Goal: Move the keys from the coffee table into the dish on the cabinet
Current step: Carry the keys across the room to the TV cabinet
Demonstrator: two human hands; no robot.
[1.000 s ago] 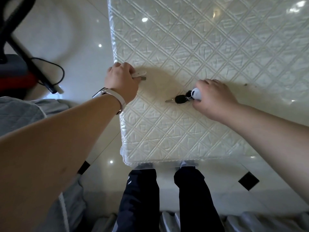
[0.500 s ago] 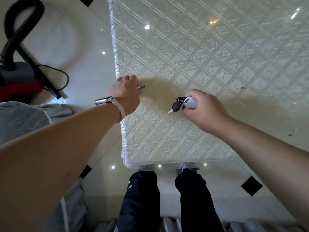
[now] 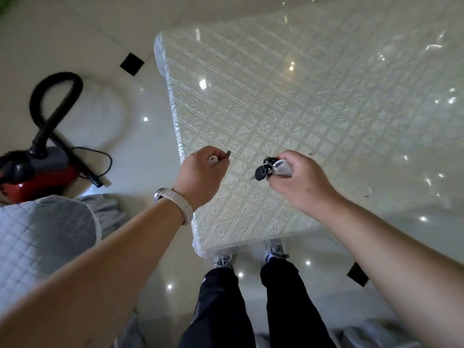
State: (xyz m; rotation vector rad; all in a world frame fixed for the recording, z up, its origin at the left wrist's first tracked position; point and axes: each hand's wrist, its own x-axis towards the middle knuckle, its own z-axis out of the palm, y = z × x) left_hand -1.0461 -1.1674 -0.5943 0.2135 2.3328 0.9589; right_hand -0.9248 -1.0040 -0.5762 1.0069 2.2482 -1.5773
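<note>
My right hand [image 3: 298,182] is closed around a bunch of keys [image 3: 270,169] with a black-headed key and a white fob, held above the coffee table [image 3: 301,101], which has a white embossed cover. My left hand [image 3: 203,177], with a white watch on the wrist, grips a single small key [image 3: 222,158] with a white head; its metal tip sticks out past the fingers, over the table's left edge. Both hands are lifted off the tabletop. The cabinet and dish are not in view.
A red and grey vacuum cleaner [image 3: 37,169] with a black hose lies on the glossy tiled floor to the left. A quilted grey cushion [image 3: 37,242] sits at the lower left. My legs and shoes [image 3: 251,285] stand at the table's near edge.
Both hands have risen off the table with their keys, and the view has pulled back and up, showing more of the table and floor.
</note>
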